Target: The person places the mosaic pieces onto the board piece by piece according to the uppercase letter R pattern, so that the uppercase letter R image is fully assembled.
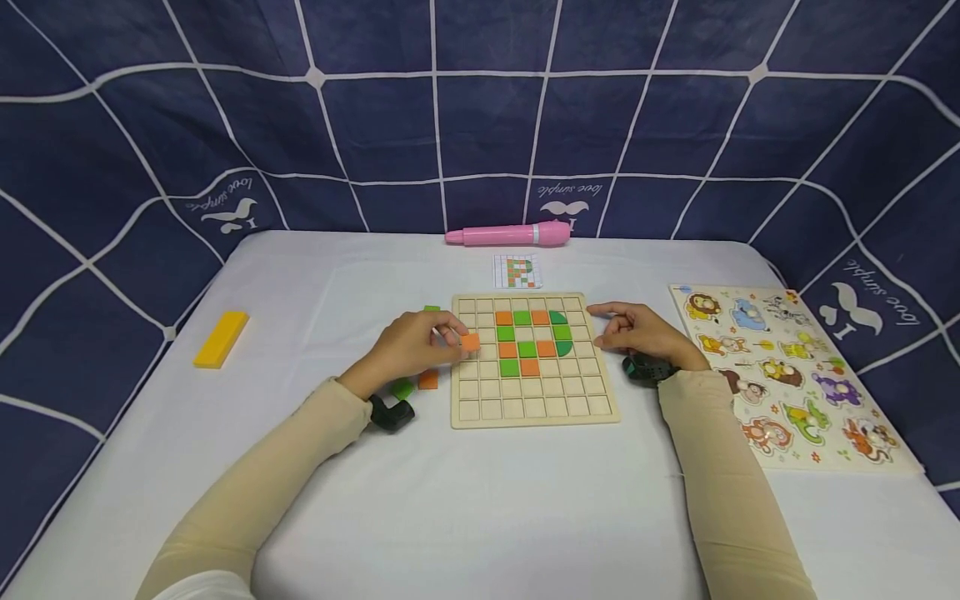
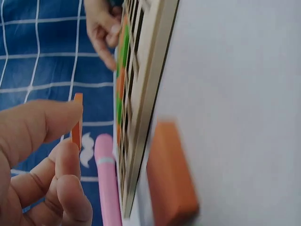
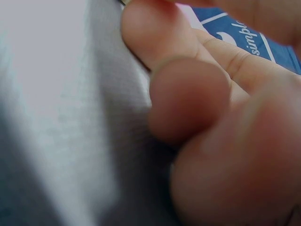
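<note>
Between thumb and fingertip my left hand (image 1: 415, 343) pinches an orange square tile (image 1: 469, 342), held over the left edge of the wooden grid board (image 1: 536, 408). The left wrist view shows this tile (image 2: 77, 122) edge-on, raised off the board. Orange and green tiles (image 1: 528, 349) fill several of the board's middle cells, with dark green curved pieces (image 1: 563, 347) at their right. My right hand (image 1: 633, 329) rests by the board's right edge, its index finger stretched to the rim and the other fingers loosely bent. A small pattern card (image 1: 517, 272) lies behind the board.
Loose tiles, among them an orange one (image 1: 428, 380) and a green one (image 1: 402, 389), lie left of the board, partly under my left hand. A pink pen (image 1: 510, 235) is at the back, a yellow block (image 1: 221, 339) far left, and an animal puzzle board (image 1: 795, 379) at right.
</note>
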### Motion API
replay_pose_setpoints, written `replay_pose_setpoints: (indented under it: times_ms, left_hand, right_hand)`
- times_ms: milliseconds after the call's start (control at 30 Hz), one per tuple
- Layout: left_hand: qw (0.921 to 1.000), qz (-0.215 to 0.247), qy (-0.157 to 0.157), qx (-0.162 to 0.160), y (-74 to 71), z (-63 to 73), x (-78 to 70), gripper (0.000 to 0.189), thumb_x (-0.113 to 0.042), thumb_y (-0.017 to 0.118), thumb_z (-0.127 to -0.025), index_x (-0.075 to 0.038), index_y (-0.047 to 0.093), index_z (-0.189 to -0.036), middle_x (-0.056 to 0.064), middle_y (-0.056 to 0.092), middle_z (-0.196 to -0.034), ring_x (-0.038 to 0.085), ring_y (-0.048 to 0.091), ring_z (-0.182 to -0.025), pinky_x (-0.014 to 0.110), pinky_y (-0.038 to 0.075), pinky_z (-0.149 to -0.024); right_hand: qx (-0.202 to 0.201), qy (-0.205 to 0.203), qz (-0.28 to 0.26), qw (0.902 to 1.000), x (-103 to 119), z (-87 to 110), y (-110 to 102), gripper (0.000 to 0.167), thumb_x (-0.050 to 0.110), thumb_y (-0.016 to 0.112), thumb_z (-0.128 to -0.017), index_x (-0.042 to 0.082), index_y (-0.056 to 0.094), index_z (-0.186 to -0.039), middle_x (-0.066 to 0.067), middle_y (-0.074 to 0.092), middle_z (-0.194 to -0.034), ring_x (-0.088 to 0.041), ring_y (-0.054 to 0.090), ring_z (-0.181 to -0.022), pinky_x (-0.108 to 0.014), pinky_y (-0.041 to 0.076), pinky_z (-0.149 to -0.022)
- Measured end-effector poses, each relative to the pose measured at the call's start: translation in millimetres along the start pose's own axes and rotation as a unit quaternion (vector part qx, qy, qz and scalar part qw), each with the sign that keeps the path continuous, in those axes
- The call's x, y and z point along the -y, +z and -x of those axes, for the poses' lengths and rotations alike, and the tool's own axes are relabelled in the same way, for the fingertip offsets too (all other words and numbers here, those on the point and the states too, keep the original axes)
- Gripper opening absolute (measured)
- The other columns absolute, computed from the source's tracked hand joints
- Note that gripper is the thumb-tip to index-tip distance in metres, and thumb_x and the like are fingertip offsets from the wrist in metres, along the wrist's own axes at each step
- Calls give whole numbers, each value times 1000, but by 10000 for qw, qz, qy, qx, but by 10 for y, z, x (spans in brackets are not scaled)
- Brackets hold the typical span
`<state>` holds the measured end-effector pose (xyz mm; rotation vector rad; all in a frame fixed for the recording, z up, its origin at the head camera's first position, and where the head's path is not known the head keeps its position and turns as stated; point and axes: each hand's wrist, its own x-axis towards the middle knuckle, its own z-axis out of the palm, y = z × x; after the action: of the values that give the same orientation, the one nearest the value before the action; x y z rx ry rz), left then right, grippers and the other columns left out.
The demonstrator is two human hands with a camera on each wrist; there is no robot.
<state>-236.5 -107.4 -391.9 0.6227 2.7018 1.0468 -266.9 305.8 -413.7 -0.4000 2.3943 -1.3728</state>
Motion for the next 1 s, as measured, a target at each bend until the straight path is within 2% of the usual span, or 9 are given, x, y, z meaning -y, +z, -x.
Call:
replay_pose_setpoints:
  times_ms: [233,400,533,700,1000]
  left_hand:
    - [9994,-6,303,150,143,17,-121,27,-22,84,-90,-13,78,-115,-7,69,-93,12,54,-69,31,42,-66]
    - [9986,-134,462,218,238,28,-229,24,-21,85,-91,-13,78,-113,-9,68,-89,10,56,-71,31,44,-69]
    - [9980,-304,464,286,315,35,-314,21,-21,82,-89,-16,78,-110,-12,67,-86,9,56,-72,33,45,-70]
    - [9965,-505,456,484,392,43,-407,20,-23,86,-89,-19,78,-106,-14,65,-84,9,56,-74,35,45,-71]
    - [9939,-780,335,703,458,37,-478,22,-27,90,-87,-20,77,-104,-15,63,-84,9,55,-78,36,46,-74]
  right_hand:
    - [5,4,-54,10000,2,2,7,66,-4,74,-97,-14,45,-155,1,66,-81,-8,51,-64,-23,43,-59]
    - [-15,5,-87,10000,1,6,2,66,-4,75,-96,-14,46,-155,0,66,-81,-8,51,-65,-23,43,-60]
    - [-29,-4,-106,9999,3,10,-2,66,-4,75,-96,-14,46,-154,0,66,-81,-8,51,-65,-23,43,-60]
    - [-18,-82,-139,9999,-4,7,4,65,-4,75,-96,-14,47,-154,2,66,-80,-8,51,-64,-23,43,-59]
    - [-1,-178,-195,9997,6,14,15,65,-5,75,-96,-17,46,-153,2,67,-80,-7,51,-64,-22,43,-59]
